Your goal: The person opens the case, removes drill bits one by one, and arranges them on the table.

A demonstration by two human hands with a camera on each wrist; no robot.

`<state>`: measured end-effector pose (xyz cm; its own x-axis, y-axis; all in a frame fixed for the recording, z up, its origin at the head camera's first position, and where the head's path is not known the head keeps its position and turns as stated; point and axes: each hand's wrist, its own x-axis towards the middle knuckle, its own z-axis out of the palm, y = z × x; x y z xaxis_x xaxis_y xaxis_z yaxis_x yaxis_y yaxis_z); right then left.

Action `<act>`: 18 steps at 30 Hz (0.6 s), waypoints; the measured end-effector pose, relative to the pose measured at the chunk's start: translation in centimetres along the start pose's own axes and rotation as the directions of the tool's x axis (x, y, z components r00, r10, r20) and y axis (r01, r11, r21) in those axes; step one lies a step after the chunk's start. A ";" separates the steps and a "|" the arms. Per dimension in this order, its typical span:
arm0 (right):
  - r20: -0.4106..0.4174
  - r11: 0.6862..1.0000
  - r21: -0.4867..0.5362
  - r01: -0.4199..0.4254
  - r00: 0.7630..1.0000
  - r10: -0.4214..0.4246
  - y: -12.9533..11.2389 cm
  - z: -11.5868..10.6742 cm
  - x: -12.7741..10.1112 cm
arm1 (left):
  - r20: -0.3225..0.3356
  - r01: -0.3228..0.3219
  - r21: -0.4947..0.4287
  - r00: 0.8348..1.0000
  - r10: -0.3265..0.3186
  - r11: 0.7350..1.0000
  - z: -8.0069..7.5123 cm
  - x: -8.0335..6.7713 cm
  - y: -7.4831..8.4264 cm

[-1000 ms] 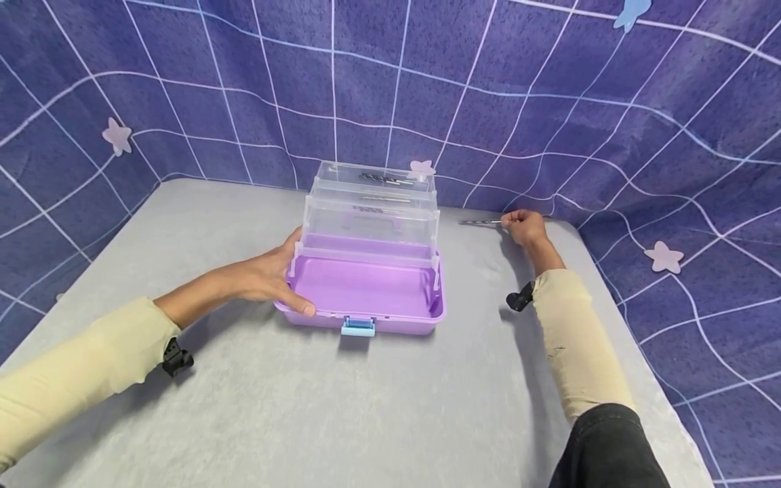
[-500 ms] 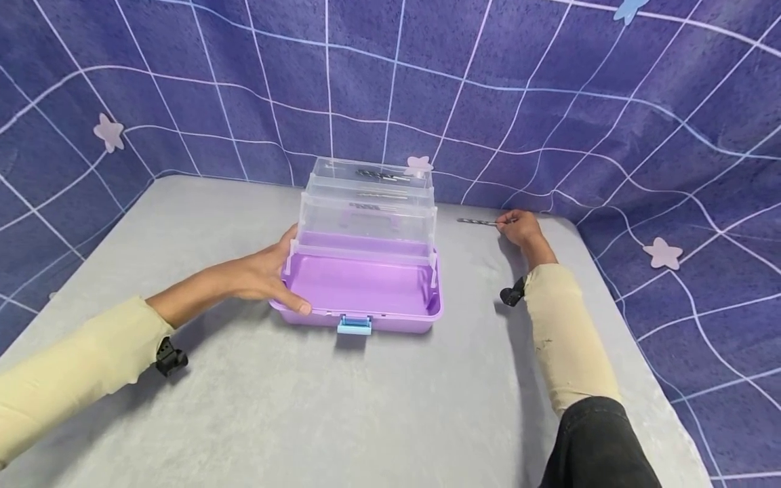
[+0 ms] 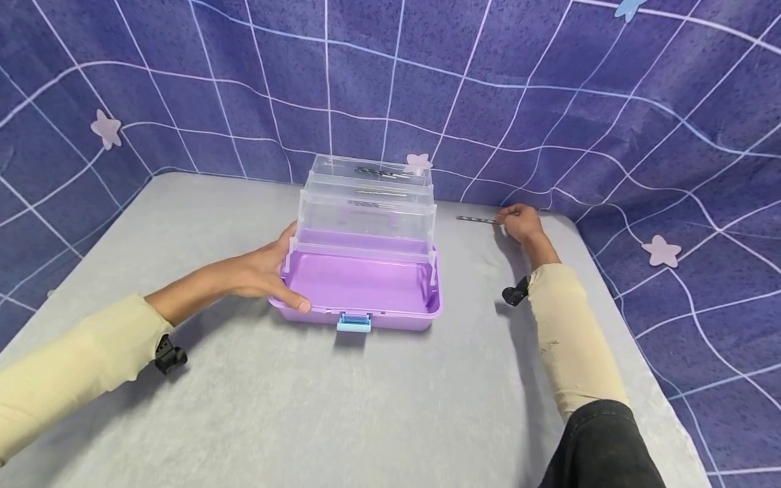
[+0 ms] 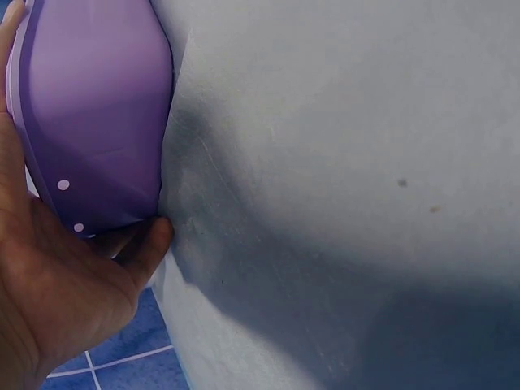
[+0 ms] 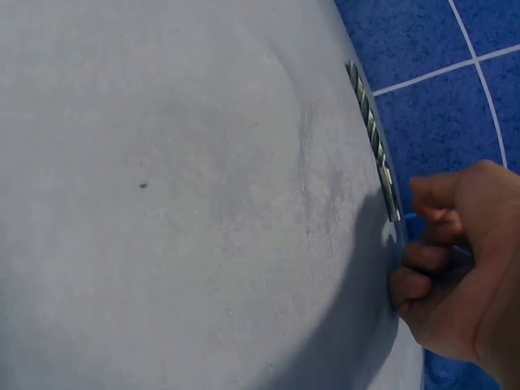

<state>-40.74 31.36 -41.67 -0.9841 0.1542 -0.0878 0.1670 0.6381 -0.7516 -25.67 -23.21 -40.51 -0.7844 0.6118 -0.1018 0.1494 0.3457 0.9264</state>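
Observation:
In the head view a purple toolbox stands open, its clear tiered trays raised towards the back. My left hand grips its left side, thumb over the front rim and fingers at the back corner; the left wrist view shows the box's purple end wall within that grasp. A twisted metal drill bit lies on the table right of the box. My right hand is at its shank end. In the right wrist view the fingers curl loosely beside the bit, with a small gap visible.
Several drill bits lie in the upper clear trays. A light blue latch sticks out from the toolbox's front. Behind the grey tabletop hangs a blue gridded cloth, also along both sides.
The head view has shifted slightly. My right hand has moved a little at the bit's shank end. The left hand keeps its grip on the toolbox.

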 end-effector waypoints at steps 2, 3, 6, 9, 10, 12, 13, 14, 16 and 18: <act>-0.015 1.000 -0.002 0.013 1.000 -0.013 -0.3 0.1 -0.1 | 0.001 -0.003 0.000 1.000 0.003 1.000 0.0 0.0 0.0; -0.020 1.000 -0.004 0.024 0.999 -0.024 -0.5 0.1 -0.2 | 0.000 -0.003 -0.004 1.000 0.003 1.000 0.0 0.0 -0.1; -0.030 0.997 0.008 0.070 0.997 -0.070 -1.3 0.2 -0.5 | 0.008 -0.006 -0.024 1.000 0.006 1.000 0.0 0.1 0.0; -0.042 0.993 0.047 0.112 0.993 -0.110 -2.4 0.4 -0.8 | 0.006 -0.002 -0.027 1.000 0.002 1.000 0.0 0.1 0.0; -0.047 0.990 0.065 0.123 0.992 -0.120 -2.8 0.6 -0.9 | 0.006 -0.002 -0.026 1.000 0.002 1.000 0.0 0.1 0.0; -0.053 0.985 0.108 0.136 0.990 -0.131 -3.7 0.9 -1.0 | 0.004 -0.004 -0.017 1.000 0.005 1.000 0.0 0.1 0.0; -0.061 0.982 0.124 0.145 0.989 -0.138 -4.2 1.1 -1.1 | 0.004 -0.006 -0.014 1.000 0.006 1.000 0.0 0.1 0.0; -0.067 0.979 0.133 0.155 0.987 -0.147 -4.6 1.3 -1.1 | 0.004 -0.007 -0.011 1.000 0.007 1.000 0.0 0.0 0.0; -0.081 0.971 0.158 0.177 0.983 -0.166 -5.4 1.6 -1.3 | 0.005 -0.010 -0.008 1.000 0.010 1.000 0.0 0.0 0.0; -0.099 0.962 0.179 0.204 0.977 -0.189 -6.3 2.0 -1.4 | 0.006 -0.008 -0.010 1.000 0.009 1.000 0.0 -0.1 0.0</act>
<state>-40.55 25.66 -38.14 -0.9871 0.1046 0.1211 -0.0512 0.5104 -0.8584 -25.64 -23.26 -40.50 -0.7795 0.6190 -0.0961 0.1503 0.3337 0.9306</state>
